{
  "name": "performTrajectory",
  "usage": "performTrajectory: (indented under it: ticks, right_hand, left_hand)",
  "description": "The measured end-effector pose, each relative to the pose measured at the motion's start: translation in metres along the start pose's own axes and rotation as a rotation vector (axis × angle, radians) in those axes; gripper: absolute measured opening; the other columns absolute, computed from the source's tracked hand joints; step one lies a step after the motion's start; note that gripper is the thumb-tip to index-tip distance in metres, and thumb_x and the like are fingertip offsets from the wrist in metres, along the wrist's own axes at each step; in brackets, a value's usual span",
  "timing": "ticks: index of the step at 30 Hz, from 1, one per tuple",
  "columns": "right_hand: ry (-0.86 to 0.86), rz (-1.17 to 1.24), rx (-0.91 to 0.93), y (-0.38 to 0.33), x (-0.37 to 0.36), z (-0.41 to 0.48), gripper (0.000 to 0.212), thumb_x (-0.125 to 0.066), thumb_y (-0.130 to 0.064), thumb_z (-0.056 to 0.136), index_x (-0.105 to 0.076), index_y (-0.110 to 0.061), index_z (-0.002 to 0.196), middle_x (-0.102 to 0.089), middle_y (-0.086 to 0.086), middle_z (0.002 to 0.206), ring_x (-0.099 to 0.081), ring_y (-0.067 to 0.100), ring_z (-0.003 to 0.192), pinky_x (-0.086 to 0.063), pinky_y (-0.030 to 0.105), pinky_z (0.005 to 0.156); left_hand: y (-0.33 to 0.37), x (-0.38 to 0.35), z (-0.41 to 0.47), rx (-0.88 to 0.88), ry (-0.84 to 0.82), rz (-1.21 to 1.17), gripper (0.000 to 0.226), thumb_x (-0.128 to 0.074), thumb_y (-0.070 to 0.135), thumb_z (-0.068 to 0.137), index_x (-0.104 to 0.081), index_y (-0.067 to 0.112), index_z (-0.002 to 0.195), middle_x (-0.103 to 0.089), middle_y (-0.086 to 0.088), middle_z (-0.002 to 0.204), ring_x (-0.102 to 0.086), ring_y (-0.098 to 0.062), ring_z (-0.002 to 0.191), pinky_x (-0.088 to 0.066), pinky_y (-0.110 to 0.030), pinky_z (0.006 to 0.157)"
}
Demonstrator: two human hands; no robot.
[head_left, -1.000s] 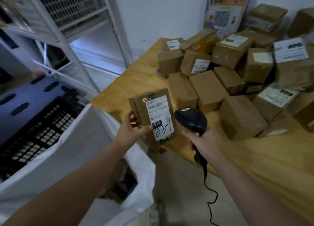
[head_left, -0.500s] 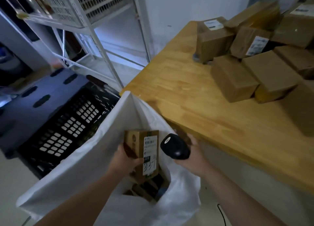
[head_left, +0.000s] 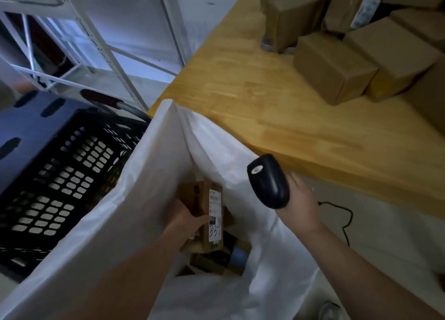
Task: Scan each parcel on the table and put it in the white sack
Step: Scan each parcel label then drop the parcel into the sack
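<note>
The parcel [head_left: 213, 207] is a small brown cardboard box with its long axis running away from the person, near end low, inside the mouth of the white sack [head_left: 134, 199]. Its white label faces up and right, with a barcode at the far end and a black patch and handwritten digits at the near end. The left hand [head_left: 185, 221] grips its near half, fingers curled round the side. The right hand [head_left: 301, 204] is wrapped round the handle of the one black scanner [head_left: 268, 180], head tilted up and left over the sack's right rim. Other boxes lie dim below in the sack; their number cannot be told. At least six brown boxes [head_left: 334, 67] crowd the far right of the wooden table [head_left: 277, 103].
</note>
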State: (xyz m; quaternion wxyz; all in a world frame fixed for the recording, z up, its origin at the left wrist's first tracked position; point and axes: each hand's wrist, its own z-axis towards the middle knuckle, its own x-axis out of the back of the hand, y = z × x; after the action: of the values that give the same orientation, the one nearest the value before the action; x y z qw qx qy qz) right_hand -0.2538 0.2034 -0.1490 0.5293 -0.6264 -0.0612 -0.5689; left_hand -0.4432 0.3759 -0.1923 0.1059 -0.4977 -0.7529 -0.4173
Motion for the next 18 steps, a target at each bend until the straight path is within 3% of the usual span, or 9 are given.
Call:
performTrajectory:
  ticks: [2,5,7,11,13,14,16,17,18]
  right_hand:
    - [0.04,-0.012,0.048,-0.013,0.005,0.005,0.027,-0.072,0.012,0.062,-0.063,-0.002,0.083,-0.061,0.014,0.079,-0.061,0.034,0.064,-0.032,0.02,0.051]
    - [0.071,0.083,-0.062,-0.012,0.007,0.016,0.027,-0.068,0.004,0.074,-0.062,-0.002,0.1,-0.062,0.014,0.093,-0.062,0.035,0.081,-0.05,0.04,0.062]
    - [0.062,0.166,-0.17,-0.01,0.011,0.021,0.031,-0.066,-0.002,0.081,-0.058,-0.008,0.111,-0.064,0.009,0.095,-0.061,0.031,0.085,-0.053,0.043,0.069]
    - [0.049,0.26,-0.278,-0.011,0.016,0.03,0.033,-0.062,-0.005,0.084,-0.051,-0.016,0.113,-0.063,0.003,0.088,-0.06,0.027,0.081,-0.053,0.043,0.069]
    - [0.055,0.252,-0.288,-0.01,0.014,0.031,0.032,-0.062,-0.006,0.084,-0.051,-0.015,0.113,-0.063,0.004,0.088,-0.06,0.027,0.08,-0.054,0.045,0.069]
    - [0.059,0.25,-0.288,-0.009,0.013,0.032,0.032,-0.062,-0.007,0.085,-0.051,-0.015,0.114,-0.064,0.005,0.088,-0.06,0.027,0.08,-0.054,0.046,0.069]
    - [0.069,0.248,-0.285,-0.007,0.011,0.033,0.033,-0.062,-0.008,0.085,-0.051,-0.015,0.116,-0.064,0.005,0.089,-0.061,0.027,0.08,-0.054,0.046,0.069]
    - [0.073,0.244,-0.281,-0.006,0.011,0.034,0.034,-0.063,-0.009,0.085,-0.051,-0.015,0.116,-0.065,0.005,0.089,-0.061,0.028,0.08,-0.054,0.046,0.07]
    - [0.074,0.238,-0.28,-0.005,0.01,0.034,0.034,-0.063,-0.009,0.085,-0.051,-0.015,0.116,-0.065,0.005,0.09,-0.061,0.028,0.081,-0.054,0.045,0.07]
  left_hand:
    - [0.0,-0.008,0.005,0.009,-0.043,-0.038,0.068,-0.081,0.017,0.075,-0.039,0.012,0.129,-0.062,-0.006,0.111,-0.066,-0.018,0.078,-0.058,-0.031,0.053]
    - [0.006,-0.019,0.009,-0.023,-0.082,-0.044,0.04,-0.074,0.017,0.083,-0.044,0.018,0.11,-0.058,0.003,0.092,-0.057,-0.007,0.07,-0.045,-0.017,0.044]
    - [0.011,-0.024,0.017,-0.004,-0.066,-0.076,0.036,-0.074,0.019,0.084,-0.048,0.02,0.109,-0.059,0.002,0.09,-0.058,-0.008,0.068,-0.044,-0.016,0.042]
    - [0.01,-0.038,0.04,-0.003,0.022,-0.119,0.052,-0.083,0.029,0.073,-0.06,0.012,0.116,-0.069,-0.003,0.094,-0.07,-0.016,0.067,-0.057,-0.027,0.049]
    - [0.013,-0.046,0.051,-0.002,0.012,-0.121,0.061,-0.083,0.031,0.073,-0.056,0.008,0.123,-0.069,-0.008,0.105,-0.069,-0.017,0.069,-0.054,-0.024,0.045]
    - [0.016,-0.049,0.055,-0.003,-0.007,-0.111,0.063,-0.08,0.032,0.077,-0.052,0.006,0.127,-0.067,-0.009,0.112,-0.068,-0.018,0.074,-0.054,-0.022,0.048]
    - [0.021,-0.055,0.06,-0.052,-0.042,-0.039,0.074,-0.076,0.039,0.08,-0.042,0.005,0.137,-0.058,-0.011,0.128,-0.063,-0.026,0.103,-0.056,-0.03,0.08]
    - [0.022,-0.058,0.063,-0.093,-0.054,0.004,0.08,-0.075,0.044,0.079,-0.04,0.006,0.14,-0.054,-0.011,0.133,-0.057,-0.029,0.116,-0.049,-0.034,0.094]
    - [0.022,-0.061,0.066,-0.134,-0.072,0.037,0.083,-0.076,0.047,0.077,-0.041,0.007,0.14,-0.053,-0.011,0.135,-0.053,-0.03,0.121,-0.044,-0.036,0.1]
